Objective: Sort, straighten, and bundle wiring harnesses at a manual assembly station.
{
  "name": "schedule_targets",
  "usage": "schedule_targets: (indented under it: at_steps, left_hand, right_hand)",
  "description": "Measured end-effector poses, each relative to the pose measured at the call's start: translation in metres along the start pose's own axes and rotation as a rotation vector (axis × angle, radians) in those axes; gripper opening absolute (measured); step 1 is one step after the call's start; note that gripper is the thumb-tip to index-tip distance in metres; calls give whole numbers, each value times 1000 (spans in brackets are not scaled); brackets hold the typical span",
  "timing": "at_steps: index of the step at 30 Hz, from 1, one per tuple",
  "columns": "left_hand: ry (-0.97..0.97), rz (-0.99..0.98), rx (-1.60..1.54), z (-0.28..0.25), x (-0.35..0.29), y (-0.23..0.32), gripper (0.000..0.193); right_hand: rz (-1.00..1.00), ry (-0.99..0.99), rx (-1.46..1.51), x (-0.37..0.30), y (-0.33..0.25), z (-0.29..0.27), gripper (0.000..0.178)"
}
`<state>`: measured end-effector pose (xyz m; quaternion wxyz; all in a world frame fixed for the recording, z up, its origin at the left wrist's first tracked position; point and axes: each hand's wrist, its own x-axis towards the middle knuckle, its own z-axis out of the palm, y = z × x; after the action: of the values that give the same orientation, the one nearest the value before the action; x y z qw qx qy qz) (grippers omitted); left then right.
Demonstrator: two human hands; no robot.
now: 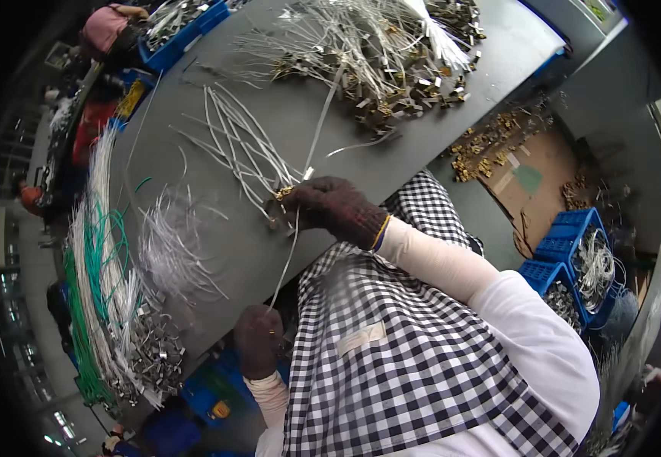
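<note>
My right hand (338, 209), in a dark knitted glove, is closed at the edge of the grey table. Its fingers grip white wires with small brass-coloured metal ends (284, 193); the fingertips are partly hidden. Several of these white wires (243, 145) fan out across the tabletop away from the hand. One thin white wire (288, 263) runs from there toward me, down to my left hand (259, 340). That hand, gloved too and lower than the table edge, is closed where the wire reaches it.
A large heap of white wires with metal ends (376, 61) covers the table's far side. To the left lie a clear-white wire bunch (174, 244) and long green and white wires (98, 266). Blue crates (566, 236) and cardboard with brass parts (536, 175) are at right. Other people work far left.
</note>
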<state>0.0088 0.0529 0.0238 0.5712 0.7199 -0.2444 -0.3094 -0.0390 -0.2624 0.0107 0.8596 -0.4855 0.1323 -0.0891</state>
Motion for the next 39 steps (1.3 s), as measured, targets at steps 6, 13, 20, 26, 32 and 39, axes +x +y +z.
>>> schedule_targets:
  at_steps: [6, 13, 20, 26, 32, 39]
  left_hand:
    - [285, 43, 528, -25, -21, -25, 18]
    - [339, -254, -1, -17, -15, -18, 17]
    - [387, -274, 26, -16, -9, -18, 21]
    - [395, -337, 68, -8, -6, -10, 14]
    - [390, -328, 84, -13, -7, -12, 21]
    - [397, -329, 97, -8, -4, -7, 20]
  right_hand:
    - [-209, 292, 215, 53, -21, -65, 31]
    - [-469, 367, 295, 64, -91, -117, 33]
    - [-482, 429, 260, 56, -111, -127, 34]
    - [-455, 360, 281, 53, -113, -134, 30]
    - [-498, 328, 236, 56, -112, -141, 31]
    - [-488, 361, 129, 54, -118, -136, 29]
